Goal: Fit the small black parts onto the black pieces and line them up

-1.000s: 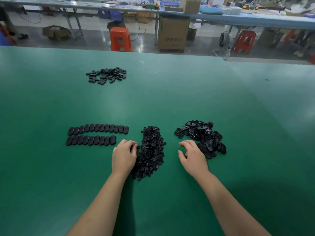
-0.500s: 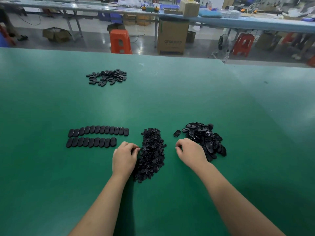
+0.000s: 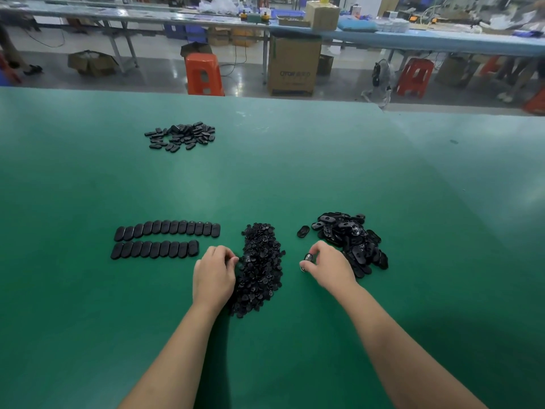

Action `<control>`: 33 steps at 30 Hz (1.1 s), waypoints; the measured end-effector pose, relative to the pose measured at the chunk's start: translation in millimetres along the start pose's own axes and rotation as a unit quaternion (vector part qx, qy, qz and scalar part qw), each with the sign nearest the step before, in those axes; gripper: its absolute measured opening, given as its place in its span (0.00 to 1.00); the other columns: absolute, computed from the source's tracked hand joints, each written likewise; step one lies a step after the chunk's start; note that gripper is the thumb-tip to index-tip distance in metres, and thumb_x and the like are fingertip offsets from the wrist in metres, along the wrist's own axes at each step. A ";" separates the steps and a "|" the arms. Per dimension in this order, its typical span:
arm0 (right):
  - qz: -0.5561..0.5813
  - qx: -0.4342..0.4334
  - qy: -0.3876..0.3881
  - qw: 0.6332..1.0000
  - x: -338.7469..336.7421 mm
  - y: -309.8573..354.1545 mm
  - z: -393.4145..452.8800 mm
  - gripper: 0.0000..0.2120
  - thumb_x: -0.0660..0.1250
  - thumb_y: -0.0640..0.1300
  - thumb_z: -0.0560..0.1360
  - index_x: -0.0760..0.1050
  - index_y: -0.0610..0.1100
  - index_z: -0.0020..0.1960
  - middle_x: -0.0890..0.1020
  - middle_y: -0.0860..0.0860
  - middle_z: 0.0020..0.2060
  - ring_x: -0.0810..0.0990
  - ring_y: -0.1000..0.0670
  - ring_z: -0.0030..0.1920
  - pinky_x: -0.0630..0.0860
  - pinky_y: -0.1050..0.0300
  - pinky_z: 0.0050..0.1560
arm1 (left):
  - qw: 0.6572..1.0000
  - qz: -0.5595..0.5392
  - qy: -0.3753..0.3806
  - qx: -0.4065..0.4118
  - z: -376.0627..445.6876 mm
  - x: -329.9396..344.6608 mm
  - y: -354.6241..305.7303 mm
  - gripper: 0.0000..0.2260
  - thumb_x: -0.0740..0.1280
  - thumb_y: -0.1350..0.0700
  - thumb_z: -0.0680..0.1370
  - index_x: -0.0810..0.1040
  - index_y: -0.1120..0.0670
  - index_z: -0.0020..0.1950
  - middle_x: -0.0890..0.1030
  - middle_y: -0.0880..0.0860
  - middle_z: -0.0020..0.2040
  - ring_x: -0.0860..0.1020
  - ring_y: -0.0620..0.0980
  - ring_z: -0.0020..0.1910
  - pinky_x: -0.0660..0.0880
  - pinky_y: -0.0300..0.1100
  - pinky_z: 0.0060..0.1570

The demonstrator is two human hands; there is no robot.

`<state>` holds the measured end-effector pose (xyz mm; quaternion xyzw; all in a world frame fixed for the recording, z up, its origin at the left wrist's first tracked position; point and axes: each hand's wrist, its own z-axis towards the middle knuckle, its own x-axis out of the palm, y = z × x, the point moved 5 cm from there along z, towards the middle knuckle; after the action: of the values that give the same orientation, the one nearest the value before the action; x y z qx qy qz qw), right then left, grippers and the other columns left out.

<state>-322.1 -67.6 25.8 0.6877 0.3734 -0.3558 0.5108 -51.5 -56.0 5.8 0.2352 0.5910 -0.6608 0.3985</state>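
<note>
- Your right hand [image 3: 330,265] sits just left of the loose heap of black oval pieces [image 3: 352,242], its fingers [image 3: 317,249] curled and pinching one black oval piece [image 3: 307,259] off the green bench [image 3: 295,172]; a glint shows on that piece.
- Your left hand [image 3: 213,274] rests at the left edge of the pile of small black parts [image 3: 261,267], fingers curled with the tips at the pile; whether they hold a part cannot be told, since the tips are hidden against the black pile.
- The pile of small black parts lies between your two hands, a long heap running toward you.
- One stray oval piece [image 3: 303,231] lies flat on the bench, just left of the loose heap and apart from it.
- To the left of your left hand, two rows of oval pieces are lined up side by side: the far row [image 3: 168,229] is longer, the near row [image 3: 154,249] shorter, its right end close to your left hand.
- Well apart, farther back on the bench, lies another scatter of black pieces [image 3: 181,136].
- Beyond the bench edge stand an orange stool [image 3: 203,73], a cardboard box [image 3: 295,66] and a second long bench [image 3: 413,39] with clutter on it.
</note>
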 end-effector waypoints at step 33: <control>0.387 -0.038 -0.129 0.912 35.8 1.5 -48.8 0.05 0.63 0.44 0.83 0.72 0.53 0.51 0.85 0.63 0.43 0.85 0.58 0.43 0.80 0.66 0.44 | 0.996 -0.085 -0.029 -0.022 -7.1 -11.3 -1.0 0.06 0.68 0.61 0.79 0.83 0.54 0.54 0.80 0.46 0.47 0.77 0.43 0.44 0.76 0.41 0.46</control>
<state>-298.7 -15.3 6.2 0.7065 0.0220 -0.2019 0.6779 -46.9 -46.3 13.9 0.1560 0.6112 -0.6855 0.3634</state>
